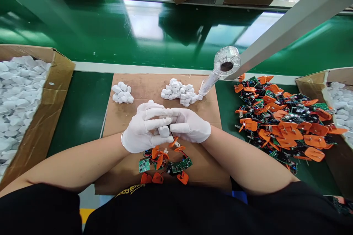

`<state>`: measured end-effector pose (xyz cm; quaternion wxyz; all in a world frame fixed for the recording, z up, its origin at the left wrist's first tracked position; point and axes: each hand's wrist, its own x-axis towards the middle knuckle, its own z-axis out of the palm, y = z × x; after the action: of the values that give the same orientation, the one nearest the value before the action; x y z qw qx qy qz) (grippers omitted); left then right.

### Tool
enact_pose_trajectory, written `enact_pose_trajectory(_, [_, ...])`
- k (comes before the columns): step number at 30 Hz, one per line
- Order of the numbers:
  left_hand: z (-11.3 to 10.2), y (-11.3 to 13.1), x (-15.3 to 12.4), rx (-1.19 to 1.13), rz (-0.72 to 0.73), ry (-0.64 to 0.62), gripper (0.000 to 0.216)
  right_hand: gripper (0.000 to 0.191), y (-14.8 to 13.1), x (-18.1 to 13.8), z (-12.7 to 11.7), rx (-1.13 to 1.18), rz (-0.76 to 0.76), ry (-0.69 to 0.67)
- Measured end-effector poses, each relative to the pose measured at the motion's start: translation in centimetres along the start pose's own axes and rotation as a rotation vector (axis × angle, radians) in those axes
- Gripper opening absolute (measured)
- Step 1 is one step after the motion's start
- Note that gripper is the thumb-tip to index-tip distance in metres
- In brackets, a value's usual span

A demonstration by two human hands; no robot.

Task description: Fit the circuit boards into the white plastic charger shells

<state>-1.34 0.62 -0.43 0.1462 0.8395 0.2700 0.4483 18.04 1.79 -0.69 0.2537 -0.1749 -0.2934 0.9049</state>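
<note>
Both hands wear white gloves and meet over a brown cardboard mat point(129, 91). My left hand point(143, 128) is closed round a small white plastic housing point(164, 131). My right hand point(190, 125) is closed against the same housing from the right, fingers pressed onto it. An orange plug piece with a wire point(174, 141) hangs just below the hands. Beneath them lies a small heap of green circuit boards with orange plug parts point(165, 163). Two piles of white housings point(122, 93) point(180, 92) rest further back on the mat.
A cardboard box of white housings point(24, 102) stands at the left, another box point(335, 91) at the right. A large heap of orange-and-green board assemblies point(281, 121) lies right of the mat. A clear tape-like tool point(220, 68) hangs on a grey bar; green conveyor behind.
</note>
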Motion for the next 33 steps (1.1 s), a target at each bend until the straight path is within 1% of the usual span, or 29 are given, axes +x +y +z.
enact_pose_trajectory(2, [-0.2,0.1,0.2,-0.009,-0.008,-0.020,0.057,0.039,0.3,0.1,-0.3,-0.006,-0.015,0.038])
enact_pose_trajectory(6, [-0.4,-0.1,0.2,0.005,0.021,0.000,0.064,0.037,0.8,0.3,-0.9,-0.036,-0.099,0.117])
enact_pose_trajectory(9, [-0.5,-0.3,0.1,0.043,0.051,-0.013,0.062,0.038,0.9,0.4,-1.2,-0.069,-0.133,0.144])
enact_pose_trajectory(12, [-0.4,-0.5,0.2,0.072,0.071,-0.030,0.056,0.041,0.8,0.3,-1.3,-0.085,-0.113,0.150])
enact_pose_trajectory(14, [-0.3,-0.4,0.2,0.081,0.046,-0.047,0.053,0.042,0.7,0.3,-1.2,-0.093,-0.105,0.172])
enact_pose_trajectory(16, [-0.2,-0.1,0.3,0.090,-0.008,-0.070,0.051,0.040,0.6,0.4,-1.1,-0.100,-0.104,0.193])
enact_pose_trajectory(19, [0.0,0.3,0.5,0.057,-0.090,-0.087,0.054,0.035,0.3,0.5,-0.7,-0.048,-0.078,0.183])
enact_pose_trajectory(21, [0.2,0.4,0.5,0.020,-0.134,-0.075,0.058,0.035,0.1,0.6,-0.7,0.002,-0.057,0.177])
enact_pose_trajectory(24, [0.2,0.2,0.7,-0.027,-0.128,-0.045,0.059,0.037,0.2,0.5,-0.9,0.012,-0.034,0.192])
enact_pose_trajectory(27, [0.1,0.0,0.8,-0.056,-0.074,-0.064,0.056,0.036,0.4,0.4,-1.3,-0.044,-0.016,0.194])
enact_pose_trajectory(29, [0.0,-0.1,0.8,-0.023,-0.065,-0.075,0.052,0.035,0.4,0.5,-1.4,-0.087,-0.017,0.196])
enact_pose_trajectory(33, [0.2,0.1,0.1,0.124,-0.113,0.005,0.040,0.036,0.1,0.5,-0.9,-0.255,-0.036,0.159])
